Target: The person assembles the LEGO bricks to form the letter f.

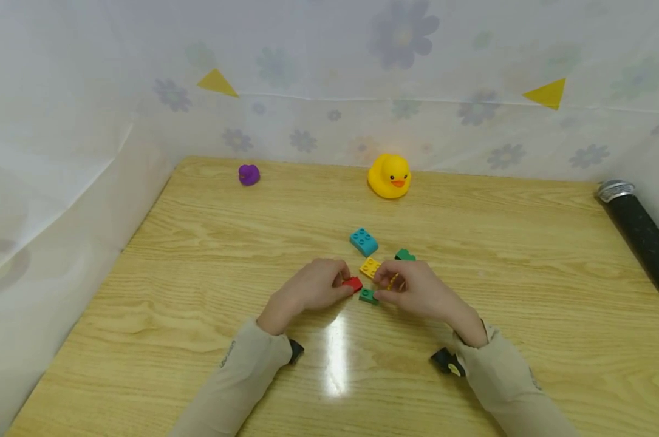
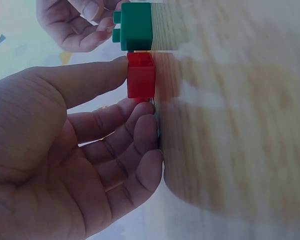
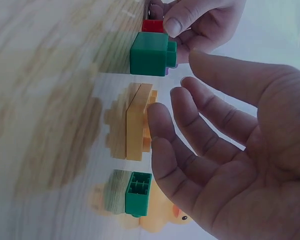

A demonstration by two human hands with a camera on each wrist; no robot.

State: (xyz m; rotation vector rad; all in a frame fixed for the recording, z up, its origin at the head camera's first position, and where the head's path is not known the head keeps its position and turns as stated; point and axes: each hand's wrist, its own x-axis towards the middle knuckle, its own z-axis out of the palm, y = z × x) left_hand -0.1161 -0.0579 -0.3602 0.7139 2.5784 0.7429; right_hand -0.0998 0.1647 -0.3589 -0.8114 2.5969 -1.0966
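My left hand (image 1: 315, 288) pinches a red toy building brick (image 1: 353, 284) between thumb and fingers, low at the tabletop. In the left wrist view the thumb tip lies against the red brick (image 2: 141, 77). My right hand (image 1: 416, 291) hovers with loosely bent fingers, nothing between them. Close to its thumb stands a small green brick (image 1: 366, 296), studs up. A yellow brick (image 1: 369, 267) lies just behind, partly covered by the right fingers. Farther back is another green brick (image 1: 404, 255), which shows its hollow side in the right wrist view (image 3: 138, 192). A blue brick (image 1: 364, 241) lies behind the yellow one.
At the table's back edge sit a large yellow rubber duck (image 1: 389, 177) and a small purple duck (image 1: 249, 175). A black microphone (image 1: 638, 237) lies at the far right. Flower-patterned white cloth (image 1: 318, 73) walls the back and sides.
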